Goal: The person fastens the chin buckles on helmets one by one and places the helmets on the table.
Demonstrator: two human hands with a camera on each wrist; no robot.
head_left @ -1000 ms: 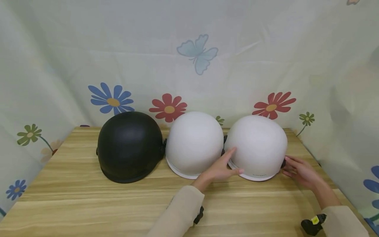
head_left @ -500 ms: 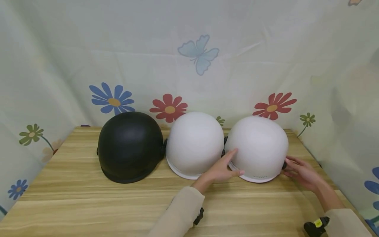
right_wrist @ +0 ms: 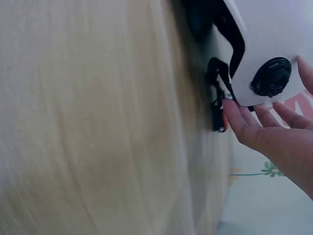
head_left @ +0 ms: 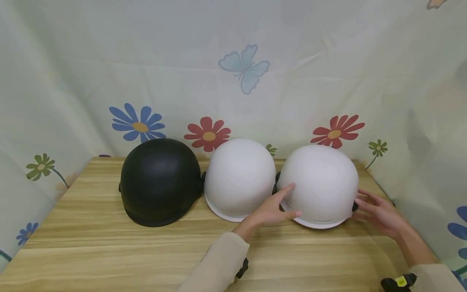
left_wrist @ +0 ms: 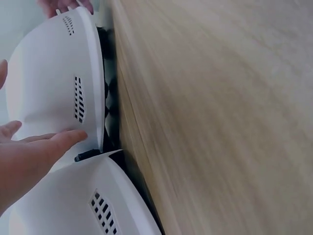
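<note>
Three helmets stand side by side, domes up: a black helmet [head_left: 159, 182], a middle white helmet [head_left: 240, 178] and a right white helmet [head_left: 321, 186]. With thumb and fingers spread, my left hand [head_left: 268, 210] touches the right white helmet's near left side, close to the middle one. At its other side, my right hand [head_left: 381, 215] lies beside a black round knob [right_wrist: 272, 77]. In the right wrist view the extended fingers [right_wrist: 239, 120] reach the lower edge there. A dark strap with a buckle [right_wrist: 218, 110] hangs below the rim. Slotted vents [left_wrist: 79, 99] show in the left wrist view.
The helmets are on a wood-grain table [head_left: 146, 255] whose far edge runs behind them. Pale cloth [head_left: 164, 65] printed with flowers and a butterfly hangs close behind and at both sides. The black and middle helmets nearly touch at a black side fitting [head_left: 202, 181].
The right white helmet has shifted slightly to the right and toward me. My right hand has moved right along with it, while my left hand has stayed nearly in place.
</note>
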